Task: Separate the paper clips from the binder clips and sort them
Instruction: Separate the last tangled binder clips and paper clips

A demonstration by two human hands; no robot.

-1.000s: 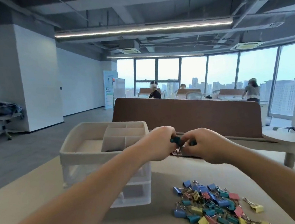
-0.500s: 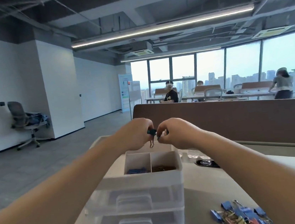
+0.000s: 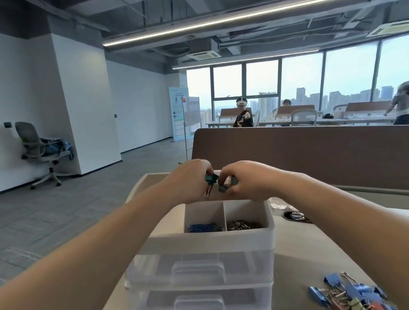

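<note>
Teal binder clip (image 3: 211, 179) is pinched between the curled fingertips of the left hand (image 3: 191, 182), above the rear of the clear drawer box (image 3: 208, 239). Its wire handles hang straight down toward the box. The right hand (image 3: 248, 183), close against the left, has its fingers curled round a second teal clip (image 3: 224, 188) just beside the first. Whether the two clips are hooked together cannot be determined. The rear compartments of the box are hidden beneath both hands. The front left compartment holds blue paper clips (image 3: 204, 228); the front right holds bronze-toned clips (image 3: 243, 225), type unclear. A mixed pile (image 3: 352, 296) lies on the table (image 3: 313, 249) to the right front of the box, well apart from the hands. Judgement: the coming move is a release, the target lying directly below the grip and behind the two front compartments, with the left hand's clip already hanging lengthwise for the drop.
</note>
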